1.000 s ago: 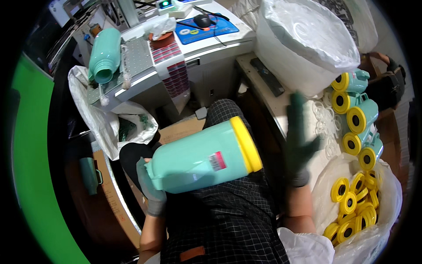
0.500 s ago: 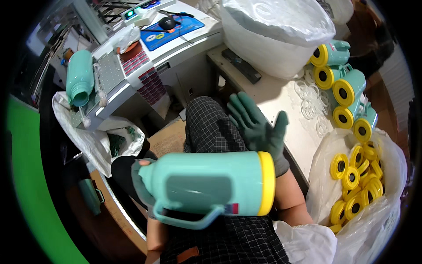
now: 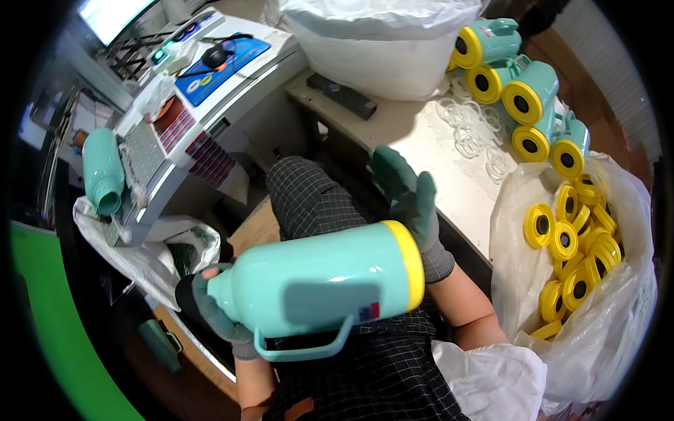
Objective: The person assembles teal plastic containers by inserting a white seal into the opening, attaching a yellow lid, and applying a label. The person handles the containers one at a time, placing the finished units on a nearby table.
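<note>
A mint-green thermos flask (image 3: 309, 263) lies on its side across my lap, its yellow base ring (image 3: 403, 266) pointing right and tilted slightly up. Its loop handle hangs toward me, with a small dark-and-red label near one end. My left hand (image 3: 216, 309), in a grey-green glove with a bare fingertip showing, is wrapped round the flask's neck. Just beyond the yellow ring, my gloved right hand (image 3: 406, 198) is raised with fingers stretched out and thumb apart, holding nothing. Whether its wrist touches the ring I cannot tell.
To the right, a clear plastic bag (image 3: 512, 281) holds several yellow rings (image 3: 564, 241). Several finished-looking flasks (image 3: 523, 102) lie stacked behind it. White rings (image 3: 467, 126) are scattered on the bench. On the left a flask body (image 3: 103, 165) sits beside a label sheet (image 3: 210, 160).
The surroundings have shifted left in view. The flask's yellow end has tilted up and its neck has dropped. My right hand has turned more edge-on, staying open.
</note>
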`<control>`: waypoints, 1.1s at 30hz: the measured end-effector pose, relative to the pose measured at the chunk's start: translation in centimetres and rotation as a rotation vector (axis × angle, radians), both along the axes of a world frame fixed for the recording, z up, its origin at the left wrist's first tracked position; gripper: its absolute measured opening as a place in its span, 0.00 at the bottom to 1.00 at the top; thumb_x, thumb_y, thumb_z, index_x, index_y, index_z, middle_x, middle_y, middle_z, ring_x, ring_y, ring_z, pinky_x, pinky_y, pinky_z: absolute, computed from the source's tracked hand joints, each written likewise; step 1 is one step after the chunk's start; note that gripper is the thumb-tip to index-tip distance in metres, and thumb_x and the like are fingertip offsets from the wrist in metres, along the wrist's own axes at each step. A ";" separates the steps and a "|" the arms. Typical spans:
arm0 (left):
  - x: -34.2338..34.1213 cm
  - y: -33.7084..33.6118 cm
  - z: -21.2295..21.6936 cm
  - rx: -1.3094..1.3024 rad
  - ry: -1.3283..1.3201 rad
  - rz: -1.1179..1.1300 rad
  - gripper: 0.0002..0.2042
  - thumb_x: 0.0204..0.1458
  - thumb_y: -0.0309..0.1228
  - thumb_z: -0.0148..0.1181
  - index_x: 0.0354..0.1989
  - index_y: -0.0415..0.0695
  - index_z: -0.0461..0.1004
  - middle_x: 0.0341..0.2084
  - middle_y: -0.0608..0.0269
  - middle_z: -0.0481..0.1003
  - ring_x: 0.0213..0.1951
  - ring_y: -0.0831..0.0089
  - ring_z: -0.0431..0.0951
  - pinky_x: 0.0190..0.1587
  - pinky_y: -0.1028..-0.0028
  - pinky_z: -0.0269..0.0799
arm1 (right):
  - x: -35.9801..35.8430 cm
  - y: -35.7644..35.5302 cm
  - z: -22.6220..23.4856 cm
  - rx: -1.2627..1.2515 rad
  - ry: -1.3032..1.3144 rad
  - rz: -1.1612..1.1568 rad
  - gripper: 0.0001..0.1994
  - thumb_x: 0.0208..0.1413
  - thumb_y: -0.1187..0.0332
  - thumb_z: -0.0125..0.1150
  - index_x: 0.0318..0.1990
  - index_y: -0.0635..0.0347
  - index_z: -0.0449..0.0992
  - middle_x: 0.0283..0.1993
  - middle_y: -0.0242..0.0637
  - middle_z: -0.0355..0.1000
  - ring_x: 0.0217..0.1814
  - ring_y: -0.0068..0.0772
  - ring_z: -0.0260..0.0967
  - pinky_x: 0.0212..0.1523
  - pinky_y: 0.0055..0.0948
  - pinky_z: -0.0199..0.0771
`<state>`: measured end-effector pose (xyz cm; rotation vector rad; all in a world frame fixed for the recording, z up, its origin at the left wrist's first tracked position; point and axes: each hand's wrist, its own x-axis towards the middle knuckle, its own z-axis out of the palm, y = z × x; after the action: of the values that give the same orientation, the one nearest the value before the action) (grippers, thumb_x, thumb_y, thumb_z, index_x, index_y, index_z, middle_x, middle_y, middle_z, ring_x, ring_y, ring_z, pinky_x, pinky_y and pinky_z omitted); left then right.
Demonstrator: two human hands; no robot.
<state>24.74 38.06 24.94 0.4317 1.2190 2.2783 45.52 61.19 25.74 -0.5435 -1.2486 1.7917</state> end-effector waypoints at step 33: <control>2.6 0.6 -2.5 -0.362 0.305 -0.241 0.16 0.61 0.22 0.60 0.57 0.42 0.74 0.55 0.59 0.73 0.48 0.72 0.76 0.49 0.72 0.75 | 23.3 25.3 -7.3 0.464 -0.143 -0.695 0.17 0.66 0.76 0.55 0.61 0.62 0.72 0.58 0.45 0.73 0.58 0.41 0.72 0.60 0.40 0.76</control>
<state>27.36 38.66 22.48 0.7596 1.5955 1.7845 68.85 86.52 18.48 -0.7277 -1.3060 0.8675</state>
